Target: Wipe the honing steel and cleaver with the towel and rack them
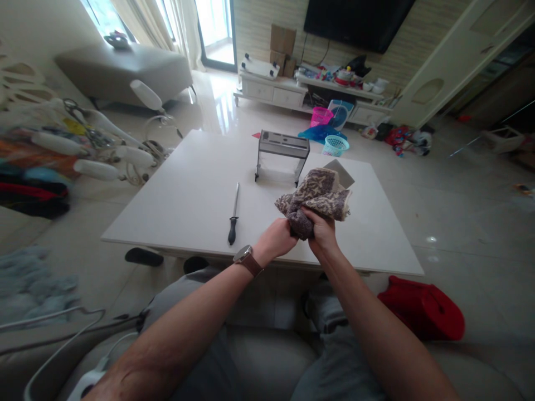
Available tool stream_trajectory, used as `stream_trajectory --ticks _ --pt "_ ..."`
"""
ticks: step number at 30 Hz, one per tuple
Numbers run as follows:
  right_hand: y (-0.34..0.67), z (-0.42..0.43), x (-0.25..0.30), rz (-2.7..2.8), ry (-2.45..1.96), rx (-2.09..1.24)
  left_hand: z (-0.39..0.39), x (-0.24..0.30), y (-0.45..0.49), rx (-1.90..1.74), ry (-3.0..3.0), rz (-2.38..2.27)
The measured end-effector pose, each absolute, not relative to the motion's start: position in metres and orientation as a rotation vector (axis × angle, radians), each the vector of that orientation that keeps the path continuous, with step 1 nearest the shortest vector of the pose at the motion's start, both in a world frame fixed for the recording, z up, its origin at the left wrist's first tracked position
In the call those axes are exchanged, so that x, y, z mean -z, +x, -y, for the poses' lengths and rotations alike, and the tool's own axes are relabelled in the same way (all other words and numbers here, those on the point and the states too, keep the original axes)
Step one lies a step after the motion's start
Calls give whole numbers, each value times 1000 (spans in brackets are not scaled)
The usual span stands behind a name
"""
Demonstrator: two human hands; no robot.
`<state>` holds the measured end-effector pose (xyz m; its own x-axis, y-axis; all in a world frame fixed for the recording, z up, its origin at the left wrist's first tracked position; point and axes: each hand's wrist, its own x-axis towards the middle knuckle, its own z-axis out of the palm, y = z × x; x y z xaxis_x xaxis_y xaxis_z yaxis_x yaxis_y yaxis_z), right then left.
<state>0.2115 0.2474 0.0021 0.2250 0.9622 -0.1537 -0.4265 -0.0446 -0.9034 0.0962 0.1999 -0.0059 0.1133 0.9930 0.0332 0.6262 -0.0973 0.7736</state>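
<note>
Both of my hands meet above the front of the white table (175, 200). My left hand (276, 238) is closed as a fist against the bunched lower end of a brown patterned cloth (315, 195). My right hand (322, 231) grips the same bunch from the right. A flat grey blade-like piece (341, 171) sticks out behind the cloth, mostly wrapped by it; its handle is hidden. A sharpening steel with a black handle (233, 216) lies on the table to the left of my hands. A grey metal rack (282, 150) stands further back.
A red bag (422, 306) lies on the floor at the table's right front corner. Dark slippers (144, 257) sit under the front edge. Clutter and white handles (96, 156) crowd the left. A TV stand (292, 92) and baskets (334, 145) are beyond the table.
</note>
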Motion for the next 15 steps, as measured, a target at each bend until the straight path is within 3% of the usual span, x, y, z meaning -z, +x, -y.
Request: stream_trajectory --ticks 15 --pt "211 -248 -5 628 -1081 -1276 -200 5 98 -791 1761 -1566"
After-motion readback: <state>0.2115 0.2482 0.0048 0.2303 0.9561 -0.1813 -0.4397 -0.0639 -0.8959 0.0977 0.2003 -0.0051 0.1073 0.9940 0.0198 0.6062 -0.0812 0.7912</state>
